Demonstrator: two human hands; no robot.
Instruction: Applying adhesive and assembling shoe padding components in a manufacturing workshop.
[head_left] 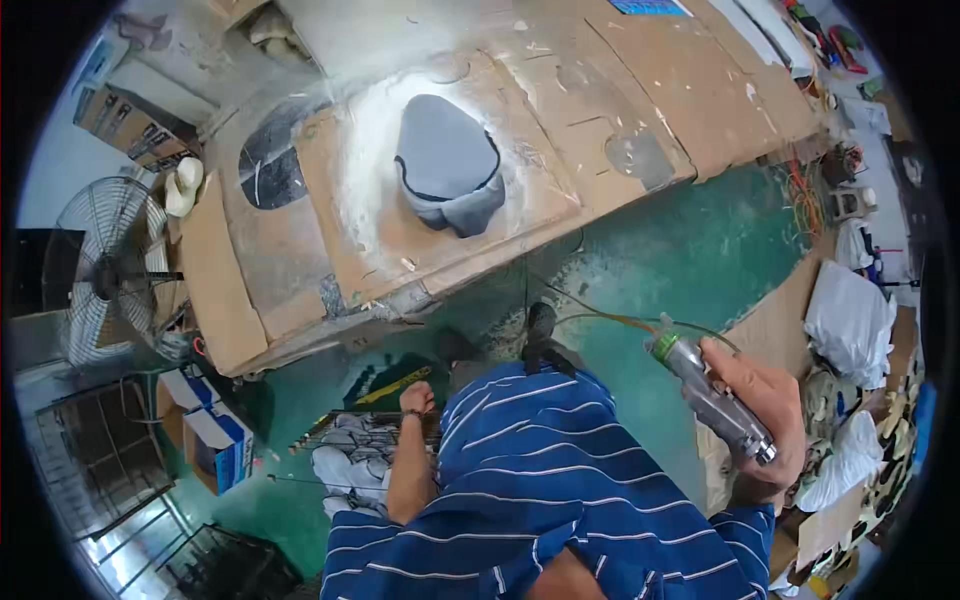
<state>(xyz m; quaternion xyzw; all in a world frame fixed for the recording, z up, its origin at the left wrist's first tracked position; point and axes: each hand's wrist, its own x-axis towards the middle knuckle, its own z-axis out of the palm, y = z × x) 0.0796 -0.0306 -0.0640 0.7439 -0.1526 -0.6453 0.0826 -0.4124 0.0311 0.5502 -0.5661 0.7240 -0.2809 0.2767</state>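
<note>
Overhead: two hands; right hand (765,405) clamped on one metal tool (712,398); left hand (416,398) fisted, empty.

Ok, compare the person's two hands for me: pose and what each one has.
The right hand is raised beside the body, fingers wrapped round a metal pneumatic tool with a hose; the left hand hangs low as a closed fist over a wire rack of grey pieces, and what it grips is unclear. Both are bare.
</note>
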